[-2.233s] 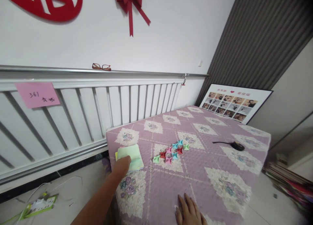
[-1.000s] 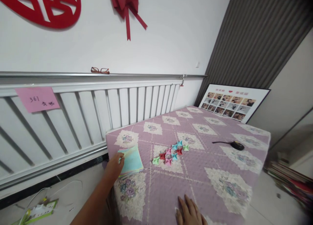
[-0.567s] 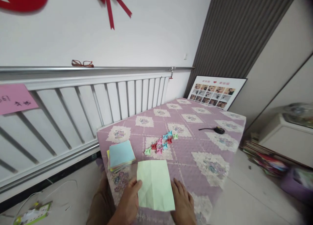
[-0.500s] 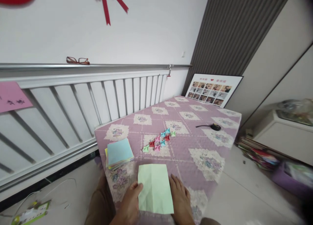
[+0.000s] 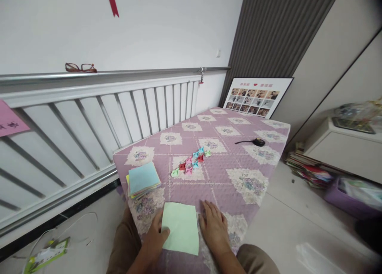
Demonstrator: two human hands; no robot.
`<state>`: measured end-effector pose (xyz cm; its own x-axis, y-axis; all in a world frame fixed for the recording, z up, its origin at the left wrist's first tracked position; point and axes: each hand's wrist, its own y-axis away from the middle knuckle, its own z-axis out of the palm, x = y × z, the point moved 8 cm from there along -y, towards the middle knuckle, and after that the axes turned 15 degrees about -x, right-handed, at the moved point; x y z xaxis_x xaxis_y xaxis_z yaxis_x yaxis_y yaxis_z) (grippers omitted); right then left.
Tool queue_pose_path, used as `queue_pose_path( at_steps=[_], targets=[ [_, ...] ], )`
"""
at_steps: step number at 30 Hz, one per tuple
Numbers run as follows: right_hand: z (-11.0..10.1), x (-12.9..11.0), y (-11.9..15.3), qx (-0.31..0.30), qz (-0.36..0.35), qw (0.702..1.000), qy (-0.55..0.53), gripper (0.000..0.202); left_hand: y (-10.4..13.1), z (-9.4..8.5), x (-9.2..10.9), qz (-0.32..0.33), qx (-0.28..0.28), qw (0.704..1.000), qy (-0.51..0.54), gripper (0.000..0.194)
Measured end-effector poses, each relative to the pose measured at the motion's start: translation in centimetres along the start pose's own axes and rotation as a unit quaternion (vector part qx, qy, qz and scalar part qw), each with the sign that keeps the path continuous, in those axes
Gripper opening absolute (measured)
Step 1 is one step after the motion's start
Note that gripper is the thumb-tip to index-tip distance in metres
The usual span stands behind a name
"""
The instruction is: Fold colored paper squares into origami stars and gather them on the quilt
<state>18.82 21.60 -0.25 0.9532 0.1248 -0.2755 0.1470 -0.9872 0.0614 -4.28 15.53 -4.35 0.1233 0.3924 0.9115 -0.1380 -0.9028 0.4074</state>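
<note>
My left hand (image 5: 155,235) grips a square sheet of pale green paper (image 5: 181,228) at its left edge, thumb on top and fingers underneath. Just right of the sheet, my right hand (image 5: 214,226) rests on the tablecloth (image 5: 221,188) with fingers stretched out, holding nothing. Beyond the left hand lies a stack of coloured paper (image 5: 144,177), light blue on top with yellow showing at the edge. Several small folded paper pieces (image 5: 189,159) in green, red, pink and blue sit in two slanting rows past the sheet.
A black tape measure (image 5: 258,142) with a strap lies at the table's right. A white radiator (image 5: 119,115) runs along the left side, with glasses (image 5: 80,68) on the pipe above. A framed photo board (image 5: 258,96) leans behind the table. A purple bin (image 5: 343,196) stands on the floor.
The green sheet has been turned; its vertical crease no longer shows plainly. My right hand now lies flatter, fingers spread beside the sheet. The view has shifted slightly.
</note>
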Motion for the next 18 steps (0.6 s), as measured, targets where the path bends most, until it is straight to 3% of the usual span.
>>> queue_pose_path(
  at_steps=[3,6,9,11,13,15,18],
  targets=[
    [0.0,0.2,0.0,0.008,-0.005,1.000,-0.016,0.046,0.6,-0.4,2.3,0.043,0.042,0.997,-0.040,0.068],
    [0.0,0.4,-0.1,0.021,-0.012,0.999,-0.026,0.047,1.6,-1.3,5.9,0.107,0.103,0.984,-0.099,0.060],
    [0.1,0.5,0.0,0.042,-0.024,0.998,-0.034,0.046,3.1,-1.6,9.5,0.160,0.149,0.949,-0.228,0.054],
    [0.0,0.6,0.1,0.057,-0.031,0.997,-0.043,0.046,3.8,-0.4,11.1,0.186,0.138,0.910,-0.345,0.049],
    [-0.1,0.7,0.2,0.071,-0.043,0.995,-0.058,0.047,4.1,1.8,11.5,0.200,0.088,0.865,-0.453,0.048],
    [-0.2,0.7,0.4,0.081,-0.063,0.992,-0.075,0.048,3.8,4.0,10.5,0.186,0.027,0.829,-0.526,0.050],
    [-0.3,0.5,0.8,0.075,-0.096,0.988,-0.094,0.049,3.2,6.0,7.5,0.130,-0.044,0.812,-0.568,0.054]
  ],
)
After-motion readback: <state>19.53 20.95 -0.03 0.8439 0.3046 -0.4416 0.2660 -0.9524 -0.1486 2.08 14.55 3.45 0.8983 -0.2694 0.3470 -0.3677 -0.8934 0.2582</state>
